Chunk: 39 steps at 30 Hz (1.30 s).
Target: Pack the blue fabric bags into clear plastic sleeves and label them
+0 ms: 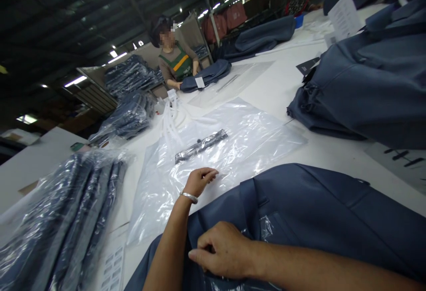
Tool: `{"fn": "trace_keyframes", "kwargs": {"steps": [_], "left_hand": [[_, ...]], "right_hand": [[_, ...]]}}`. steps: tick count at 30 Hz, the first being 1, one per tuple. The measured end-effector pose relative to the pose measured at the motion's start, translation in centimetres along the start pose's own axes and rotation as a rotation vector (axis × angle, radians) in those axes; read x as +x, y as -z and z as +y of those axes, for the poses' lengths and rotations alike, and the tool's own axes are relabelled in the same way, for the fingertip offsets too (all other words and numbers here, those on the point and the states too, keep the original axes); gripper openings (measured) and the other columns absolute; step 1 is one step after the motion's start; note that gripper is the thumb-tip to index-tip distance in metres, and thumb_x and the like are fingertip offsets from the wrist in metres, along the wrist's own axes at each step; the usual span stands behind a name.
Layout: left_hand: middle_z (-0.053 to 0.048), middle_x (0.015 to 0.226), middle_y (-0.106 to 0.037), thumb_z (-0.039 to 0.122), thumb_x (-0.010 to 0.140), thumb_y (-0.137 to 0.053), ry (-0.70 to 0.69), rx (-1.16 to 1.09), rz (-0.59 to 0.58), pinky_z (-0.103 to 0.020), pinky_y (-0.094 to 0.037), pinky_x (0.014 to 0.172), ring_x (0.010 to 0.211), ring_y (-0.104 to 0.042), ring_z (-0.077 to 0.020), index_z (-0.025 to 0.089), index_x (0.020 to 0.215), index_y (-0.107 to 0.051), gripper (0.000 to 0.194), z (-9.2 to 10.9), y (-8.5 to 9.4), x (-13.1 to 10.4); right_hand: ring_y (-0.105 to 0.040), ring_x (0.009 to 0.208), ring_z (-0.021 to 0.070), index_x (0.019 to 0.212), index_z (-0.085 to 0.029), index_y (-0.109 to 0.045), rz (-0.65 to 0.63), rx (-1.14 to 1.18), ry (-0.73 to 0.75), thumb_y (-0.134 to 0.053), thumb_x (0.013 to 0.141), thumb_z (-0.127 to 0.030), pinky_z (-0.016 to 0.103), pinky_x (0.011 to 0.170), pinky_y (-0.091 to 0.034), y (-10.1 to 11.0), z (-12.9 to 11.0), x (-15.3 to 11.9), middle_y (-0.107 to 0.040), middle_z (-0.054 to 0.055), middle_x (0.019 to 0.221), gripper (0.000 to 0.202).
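Note:
A dark blue garment (299,211) lies spread across the near side of the table, with clear plastic film (267,226) showing on it. My right hand (226,249) rests over the garment, fingers curled in and thumb pointing left; whatever is under the fingers is hidden. Beyond it, my left hand (199,181), with a silver bracelet at the wrist, is closed, thumb against fingers, near the edge of the clear plastic bags (233,149). Anything in its pinch is too small to make out. A dark printed strip (201,146) shows on the flat bags.
Bagged dark garments (76,211) are stacked at left, with a label sheet (113,269) beside them. More blue garments (376,78) pile up at right. Across the white table (276,82), a person in a green apron (181,62) handles a folded garment (206,76). White strips (171,120) lie nearby.

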<state>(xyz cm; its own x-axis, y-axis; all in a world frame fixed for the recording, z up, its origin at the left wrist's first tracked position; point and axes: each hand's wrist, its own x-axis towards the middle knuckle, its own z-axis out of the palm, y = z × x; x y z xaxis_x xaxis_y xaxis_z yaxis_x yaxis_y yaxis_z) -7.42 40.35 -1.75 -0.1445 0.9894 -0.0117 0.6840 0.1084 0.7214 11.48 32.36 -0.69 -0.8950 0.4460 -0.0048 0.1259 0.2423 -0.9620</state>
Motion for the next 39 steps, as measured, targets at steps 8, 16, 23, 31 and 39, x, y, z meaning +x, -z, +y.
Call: {"fn": "trace_keyframes", "kwargs": {"steps": [8, 16, 23, 31, 39], "left_hand": [[-0.002, 0.079, -0.071, 0.046, 0.088, -0.052, -0.085, 0.166, 0.157, -0.029, -0.046, 0.073, 0.070, -0.059, -0.0154, 0.023, 0.088, -0.070, 0.029, 0.1, -0.8, -0.2], [-0.002, 0.092, -0.073, 0.044, 0.087, -0.056, -0.189, 0.077, 0.212, -0.029, -0.047, 0.075, 0.072, -0.059, -0.0149, 0.024, 0.090, -0.071, 0.025, 0.5, -1.3, -0.6], [0.000, 0.083, -0.069, 0.043, 0.076, -0.071, -0.203, 0.005, 0.216, -0.027, -0.046, 0.068, 0.063, -0.053, -0.0123, 0.024, 0.096, -0.071, 0.027, 0.2, -1.3, -0.5], [-0.001, 0.075, -0.071, 0.052, 0.087, -0.052, -0.114, -0.109, 0.159, -0.026, -0.048, 0.068, 0.067, -0.062, -0.0145, 0.021, 0.086, -0.074, 0.038, -0.8, -1.0, -0.7], [0.001, 0.059, -0.064, 0.054, 0.088, -0.049, -0.069, -0.140, 0.152, -0.023, -0.044, 0.057, 0.054, -0.057, -0.0122, 0.018, 0.069, -0.068, 0.045, -1.3, -1.3, -0.5]], "right_hand": [[-0.065, 0.091, 0.0143, 0.103, -0.017, -0.069, 0.238, -0.069, 0.393, -0.052, 0.094, -0.027, 0.021, 0.083, -0.047, 2.4, -1.8, 0.3, -0.071, 0.005, 0.100, 0.021], [-0.054, 0.121, 0.0238, 0.125, -0.019, -0.061, 0.570, -0.742, 0.234, -0.056, 0.091, -0.020, 0.040, 0.106, -0.041, 11.7, 0.2, 3.3, -0.062, 0.012, 0.127, 0.034], [-0.068, 0.090, 0.0263, 0.092, -0.023, -0.078, 0.208, -0.896, -0.052, -0.068, 0.085, -0.028, 0.031, 0.075, -0.048, 16.2, 1.6, 7.1, -0.075, 0.007, 0.091, 0.014], [-0.066, 0.094, 0.0197, 0.100, -0.018, -0.074, 0.405, -0.693, 0.115, -0.053, 0.096, -0.028, 0.028, 0.085, -0.047, 16.7, 3.8, 6.0, -0.074, 0.006, 0.100, 0.024], [-0.057, 0.109, 0.0195, 0.119, -0.018, -0.063, 0.159, -0.901, 0.593, -0.062, 0.089, -0.016, 0.032, 0.095, -0.045, 13.7, 4.7, 6.3, -0.066, 0.008, 0.116, 0.030]]}}
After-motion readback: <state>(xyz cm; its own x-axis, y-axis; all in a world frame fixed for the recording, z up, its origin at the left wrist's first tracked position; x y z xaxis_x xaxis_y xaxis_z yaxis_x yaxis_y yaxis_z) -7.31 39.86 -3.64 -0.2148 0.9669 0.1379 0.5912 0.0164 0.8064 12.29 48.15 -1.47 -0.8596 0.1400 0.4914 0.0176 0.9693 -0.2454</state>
